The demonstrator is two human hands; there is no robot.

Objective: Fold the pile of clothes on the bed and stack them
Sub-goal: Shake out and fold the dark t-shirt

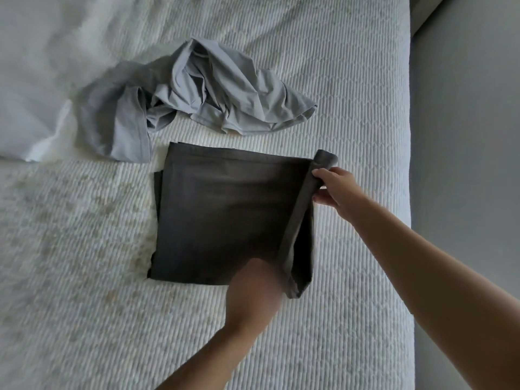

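Head view: right hand pinches the dark shirt's lifted edge; blurred left hand rests there, grip unclear. Soft, light cloth; hold corners.

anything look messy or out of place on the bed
Yes: the light grey shirt lies crumpled and unfolded beyond the dark folded cloth, whose right edge is lifted in the right hand.

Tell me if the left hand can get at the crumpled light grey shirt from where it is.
Probably yes: the left hand rests on the dark grey garment, and only bare bedspread separates that from the light grey shirt.
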